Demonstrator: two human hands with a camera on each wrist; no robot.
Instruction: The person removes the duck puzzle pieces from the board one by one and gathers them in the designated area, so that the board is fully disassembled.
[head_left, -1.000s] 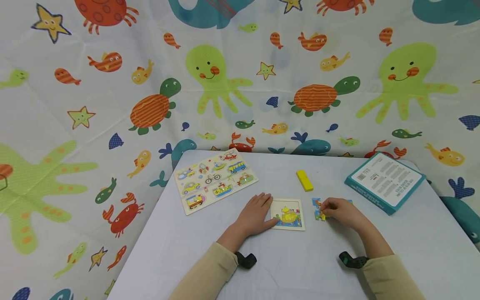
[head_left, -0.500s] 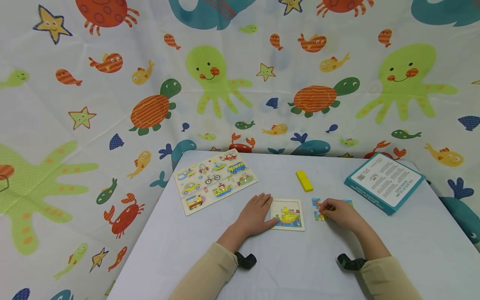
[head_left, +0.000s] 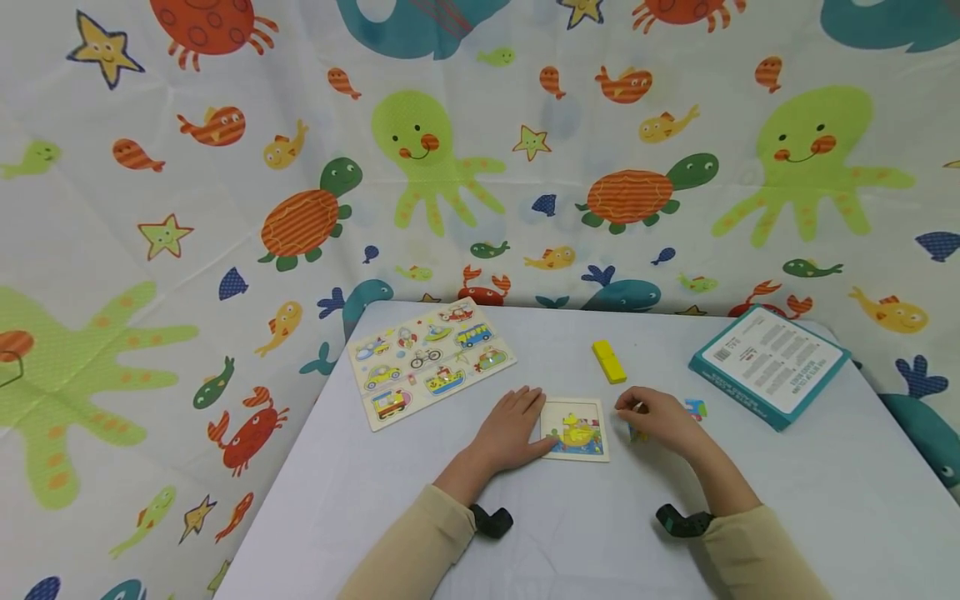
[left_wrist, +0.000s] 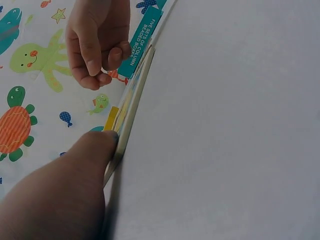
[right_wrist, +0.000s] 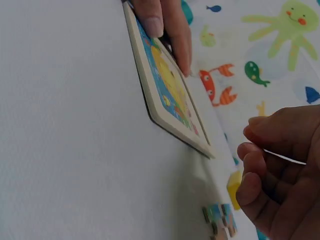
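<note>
A small framed jigsaw puzzle (head_left: 575, 408) with a yellow duck-like picture lies before me, its upper part bare of pieces. My left hand (head_left: 512, 429) rests flat at its left side, the thumb over its lower left corner. Right of the frame, my right hand (head_left: 660, 417) hovers with loosely curled fingers. In the right wrist view, a narrow gap separates thumb and forefinger, and nothing shows between them. Under that hand lie loose jigsaw pieces (right_wrist: 220, 220), partly hidden in the head view. Another blue piece (head_left: 696, 409) sits just beyond the hand.
A vehicle picture board (head_left: 431, 362) lies at the back left. Behind the frame is a yellow block (head_left: 609, 362). A teal box (head_left: 771, 365) stands at the back right of the white table (head_left: 420, 533). A sea-animal cloth hangs behind.
My right hand has lifted from the loose pieces and shifted slightly left, towards the frame, uncovering more of the blue piece at its right. The left hand has stayed put.
</note>
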